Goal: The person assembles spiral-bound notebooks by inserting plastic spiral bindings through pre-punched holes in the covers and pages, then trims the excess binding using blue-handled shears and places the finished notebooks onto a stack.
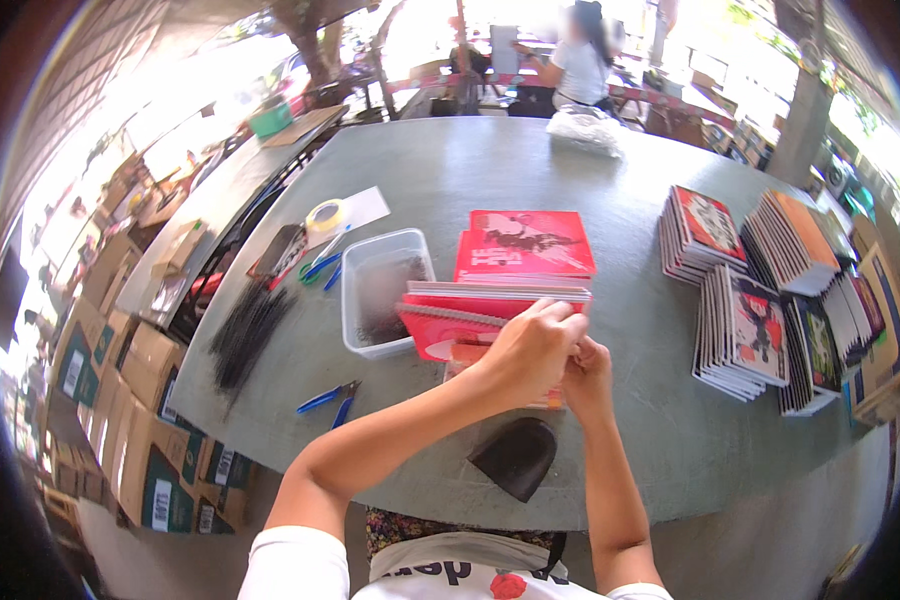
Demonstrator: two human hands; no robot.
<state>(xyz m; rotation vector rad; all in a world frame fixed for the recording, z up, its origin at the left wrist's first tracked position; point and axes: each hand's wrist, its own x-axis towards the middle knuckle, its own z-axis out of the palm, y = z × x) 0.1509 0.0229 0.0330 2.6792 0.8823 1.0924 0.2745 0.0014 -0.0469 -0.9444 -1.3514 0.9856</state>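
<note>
A red spiral notebook (438,330) is propped up on edge in front of me, its coil along the upper edge. My left hand (538,345) is closed round its right part, fingers bent over the edge. Right beside it, my right hand (587,375) is pinched at the notebook's right end; what its fingertips hold is hidden. Behind stands a stack of red notebooks (525,245). Under my left wrist lies another orange-red book or cover (467,354), mostly covered. A dark, rounded flat piece (517,460) lies near the table's front edge.
Left of the notebooks stands a clear plastic tub (387,290) with dark contents. Blue-handled pliers (332,402), a bundle of thin black strands (250,335) and a tape roll (326,215) lie farther left. Notebook stacks (740,325) fill the right side. Cardboard boxes (135,440) stand below left.
</note>
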